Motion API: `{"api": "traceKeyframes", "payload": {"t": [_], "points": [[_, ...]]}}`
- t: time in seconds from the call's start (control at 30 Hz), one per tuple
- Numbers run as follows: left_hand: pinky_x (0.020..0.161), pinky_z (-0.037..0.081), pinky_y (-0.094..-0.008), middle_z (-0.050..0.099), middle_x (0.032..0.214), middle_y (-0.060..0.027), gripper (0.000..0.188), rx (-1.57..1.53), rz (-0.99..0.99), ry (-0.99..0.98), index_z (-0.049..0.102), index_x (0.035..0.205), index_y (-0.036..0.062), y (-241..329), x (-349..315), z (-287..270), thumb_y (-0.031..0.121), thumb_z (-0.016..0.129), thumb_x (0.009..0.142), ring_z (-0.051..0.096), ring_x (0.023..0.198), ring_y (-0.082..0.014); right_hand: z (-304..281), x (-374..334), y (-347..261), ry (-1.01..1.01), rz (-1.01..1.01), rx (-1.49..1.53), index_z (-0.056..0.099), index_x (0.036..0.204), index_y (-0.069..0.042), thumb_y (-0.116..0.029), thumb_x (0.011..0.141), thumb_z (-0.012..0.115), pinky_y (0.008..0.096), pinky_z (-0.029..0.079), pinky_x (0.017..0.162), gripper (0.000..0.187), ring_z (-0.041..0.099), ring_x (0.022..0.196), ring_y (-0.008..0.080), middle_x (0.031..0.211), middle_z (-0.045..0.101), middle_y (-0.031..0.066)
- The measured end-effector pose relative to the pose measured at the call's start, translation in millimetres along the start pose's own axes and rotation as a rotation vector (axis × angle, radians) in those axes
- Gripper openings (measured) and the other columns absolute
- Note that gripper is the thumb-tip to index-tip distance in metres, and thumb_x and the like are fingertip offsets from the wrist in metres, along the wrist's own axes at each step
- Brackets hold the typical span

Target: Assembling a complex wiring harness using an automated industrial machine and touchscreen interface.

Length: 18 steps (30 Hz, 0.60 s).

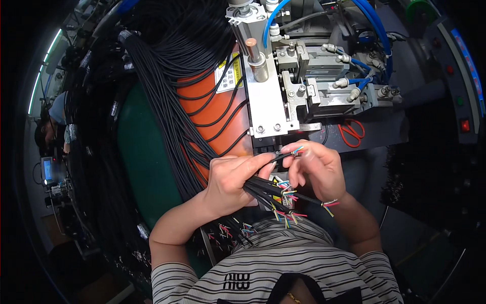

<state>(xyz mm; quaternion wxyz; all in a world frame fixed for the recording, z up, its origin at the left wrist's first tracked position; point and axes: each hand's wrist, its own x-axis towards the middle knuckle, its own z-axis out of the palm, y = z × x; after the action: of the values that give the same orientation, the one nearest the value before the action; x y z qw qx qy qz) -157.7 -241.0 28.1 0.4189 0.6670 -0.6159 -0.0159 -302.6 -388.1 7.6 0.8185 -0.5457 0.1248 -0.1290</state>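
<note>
Fingers (253, 164) pinching a black cable (284, 156) before a metal machine (267, 104)

The left hand (228, 177) presses the smooth, round cable near its stripped end, where thin coloured wires (297, 150) poke from the sheath. The right hand (324, 175) curls at those wires, thumb blurred; whether it grips them, I cannot tell. Below the left hand, a bundle (263, 190) splays frayed, bright tips. Rubbery black strands (162, 109) drape over a flat orange surface (235, 129). Squared blocks and glossy blue tubes (383, 30) make up the machine.

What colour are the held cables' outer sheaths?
The held cables have black sheaths, best seen in the head view.
</note>
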Motion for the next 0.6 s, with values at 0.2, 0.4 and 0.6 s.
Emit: {"api": "traceKeyframes", "payload": {"t": [0.2, 0.4, 0.6], "points": [[0.048, 0.046, -0.0314, 0.062, 0.069, -0.0095, 0.028, 0.073, 0.058, -0.09, 0.064, 0.104, -0.0031, 0, -2, 0, -0.002, 0.072, 0.077, 0.06, 0.054, -0.0218, -3, 2, -2, 0.062, 0.15, 0.203, 0.061, 0.11, 0.004, -0.007, 0.099, 0.049, 0.0193, 0.04, 0.047, 0.02, 0.058, 0.055, 0.0093, 0.086, 0.064, 0.0081], [0.05, 0.045, -0.032, 0.061, 0.082, -0.0113, 0.041, 0.142, 0.089, -0.169, 0.06, 0.109, -0.0036, 10, 0, 0, 0.009, 0.071, 0.072, 0.059, 0.059, -0.0229, 10, 3, 7, 0.266, -0.57, -0.816, 0.06, 0.106, 0.003, 0.003, 0.084, 0.068, 0.0186, 0.04, 0.05, 0.023, 0.053, 0.055, 0.0036, 0.08, 0.064, 0.0041], [0.049, 0.043, -0.0327, 0.054, 0.073, -0.0082, 0.039, 0.178, 0.04, -0.172, 0.06, 0.106, -0.002, 12, 4, 2, 0.01, 0.072, 0.071, 0.056, 0.056, -0.0232, 5, 3, 1, 0.173, -0.114, -0.106, 0.061, 0.11, 0.004, -0.004, 0.092, 0.063, 0.0195, 0.044, 0.053, 0.02, 0.058, 0.059, 0.0087, 0.085, 0.065, 0.0071]]}}
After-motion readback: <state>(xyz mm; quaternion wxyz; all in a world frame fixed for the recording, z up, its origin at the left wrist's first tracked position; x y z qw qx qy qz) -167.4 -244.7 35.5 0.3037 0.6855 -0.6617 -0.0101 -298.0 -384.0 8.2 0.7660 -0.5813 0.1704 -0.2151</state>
